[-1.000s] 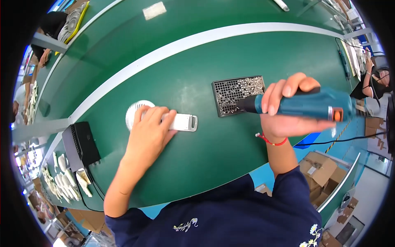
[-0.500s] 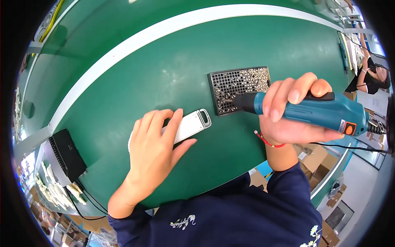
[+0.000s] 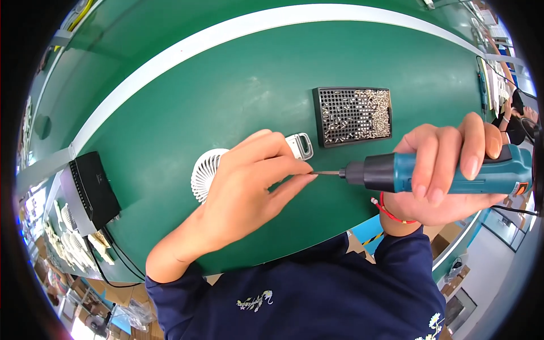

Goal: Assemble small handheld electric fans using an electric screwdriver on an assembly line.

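Observation:
My right hand (image 3: 439,170) is wrapped round a teal and black electric screwdriver (image 3: 371,171), held level with its thin bit (image 3: 327,173) pointing left. At the bit's tip, the thumb and forefinger of my left hand (image 3: 249,190) are pinched together; whether a screw sits between them is hidden. Beneath and beyond that hand lies a white handheld fan (image 3: 205,174). Its round slatted head shows on the left and its looped handle end on the right, while the hand covers the middle. A black perforated screw tray (image 3: 320,122) stands just past the screwdriver, silvery screws heaped toward its right side.
The green table (image 3: 260,62) is crossed at the back by a curved white strip (image 3: 238,21). A black box (image 3: 96,187) with cables stands at the left edge. White fan parts (image 3: 71,243) lie beyond it. Another person (image 3: 513,116) is at the far right.
The screwdriver bit has come away from the screw tray toward me. My left hand has left the fan's handle, moved right and pinched at the bit's tip. The whole view has shifted slightly.

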`<state>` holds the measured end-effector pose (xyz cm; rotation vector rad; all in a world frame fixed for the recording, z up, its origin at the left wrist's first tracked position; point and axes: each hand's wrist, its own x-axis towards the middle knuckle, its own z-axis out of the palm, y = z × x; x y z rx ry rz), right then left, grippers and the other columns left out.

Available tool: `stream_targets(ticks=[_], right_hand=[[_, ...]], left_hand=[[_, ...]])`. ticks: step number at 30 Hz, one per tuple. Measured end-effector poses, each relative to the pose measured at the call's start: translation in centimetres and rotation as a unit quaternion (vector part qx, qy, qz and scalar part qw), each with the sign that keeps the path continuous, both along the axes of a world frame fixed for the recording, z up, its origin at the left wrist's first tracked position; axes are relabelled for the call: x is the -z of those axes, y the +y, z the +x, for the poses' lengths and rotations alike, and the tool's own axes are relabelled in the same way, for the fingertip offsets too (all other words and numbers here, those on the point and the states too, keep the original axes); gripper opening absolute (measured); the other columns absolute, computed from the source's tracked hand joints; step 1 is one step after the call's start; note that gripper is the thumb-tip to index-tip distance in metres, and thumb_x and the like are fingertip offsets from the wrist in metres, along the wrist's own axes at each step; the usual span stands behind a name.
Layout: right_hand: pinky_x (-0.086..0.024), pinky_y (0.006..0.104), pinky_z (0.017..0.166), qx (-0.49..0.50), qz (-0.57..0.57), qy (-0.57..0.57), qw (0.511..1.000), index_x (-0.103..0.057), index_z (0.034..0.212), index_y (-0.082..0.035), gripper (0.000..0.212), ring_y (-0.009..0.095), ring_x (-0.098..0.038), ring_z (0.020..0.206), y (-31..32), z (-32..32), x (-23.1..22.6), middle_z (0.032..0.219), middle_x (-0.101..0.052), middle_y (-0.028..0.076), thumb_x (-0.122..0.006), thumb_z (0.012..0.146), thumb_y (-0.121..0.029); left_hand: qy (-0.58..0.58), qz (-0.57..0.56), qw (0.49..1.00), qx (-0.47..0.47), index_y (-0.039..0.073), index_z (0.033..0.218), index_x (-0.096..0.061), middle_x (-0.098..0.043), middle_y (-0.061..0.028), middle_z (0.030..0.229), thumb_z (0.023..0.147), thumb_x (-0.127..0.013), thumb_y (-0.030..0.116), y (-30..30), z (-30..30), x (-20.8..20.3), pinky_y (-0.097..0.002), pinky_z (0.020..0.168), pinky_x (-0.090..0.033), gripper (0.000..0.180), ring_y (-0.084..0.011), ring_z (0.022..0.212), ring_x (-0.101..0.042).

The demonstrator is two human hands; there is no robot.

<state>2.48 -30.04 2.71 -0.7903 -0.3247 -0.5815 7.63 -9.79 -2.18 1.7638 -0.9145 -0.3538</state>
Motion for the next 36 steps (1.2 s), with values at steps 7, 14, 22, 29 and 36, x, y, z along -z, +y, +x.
stream_targets(ticks=[7,14,22,29,36], right_hand=[[-0.047,0.0294,0.038,-0.162,-0.113,0.013,0.98,-0.047,0.103,-0.005,0.052,0.019,-0.056,0.047,0.4,2.4,0.0,0.088,-0.055,0.012,-0.052,0.09,-0.055],[-0.048,0.0363,0.045,-0.145,-0.221,0.034,0.964,-0.05,0.112,-0.007,0.067,0.024,-0.059,0.055,1.5,3.3,0.1,0.094,-0.057,0.014,-0.06,0.082,-0.065],[-0.048,0.0362,0.044,-0.145,-0.203,0.01,0.968,-0.051,0.113,-0.005,0.074,0.024,-0.059,0.054,1.4,3.6,0.7,0.098,-0.057,0.015,-0.058,0.079,-0.071],[-0.047,0.0361,0.043,-0.151,-0.197,-0.022,0.968,-0.052,0.113,-0.003,0.081,0.025,-0.059,0.053,1.2,3.5,1.2,0.101,-0.057,0.016,-0.055,0.077,-0.076],[-0.047,0.036,0.043,-0.138,-0.188,-0.043,0.971,-0.053,0.113,-0.001,0.088,0.025,-0.059,0.052,0.8,3.8,1.5,0.104,-0.058,0.017,-0.053,0.074,-0.08]], left_hand=[[-0.035,0.069,0.995,0.065,0.005,0.084,-0.071,-0.052,-0.0051,0.07,0.074,-0.076,0.004,-0.2,1.2,1.1,-0.0329,0.055,-0.04,0.012,-0.0209,0.065,-0.051],[-0.019,0.088,0.996,-0.001,0.002,0.093,-0.066,-0.055,-0.008,0.082,0.071,-0.076,0.005,-0.2,1.2,1.8,-0.0385,0.067,-0.046,0.024,-0.027,0.078,-0.055],[-0.011,0.104,0.994,-0.015,0.001,0.096,-0.064,-0.054,-0.0088,0.086,0.07,-0.076,0.003,-0.4,1.2,2.1,-0.0375,0.07,-0.046,0.028,-0.0275,0.082,-0.055],[-0.01,0.102,0.994,-0.026,0.0,0.095,-0.063,-0.054,-0.0111,0.089,0.071,-0.076,0.004,-0.4,1.1,2.3,-0.0383,0.075,-0.047,0.028,-0.0291,0.087,-0.056],[-0.005,0.118,0.992,-0.03,-0.001,0.093,-0.064,-0.054,-0.0111,0.088,0.072,-0.076,0.005,-0.2,0.9,2.1,-0.0388,0.076,-0.048,0.025,-0.029,0.088,-0.056]])
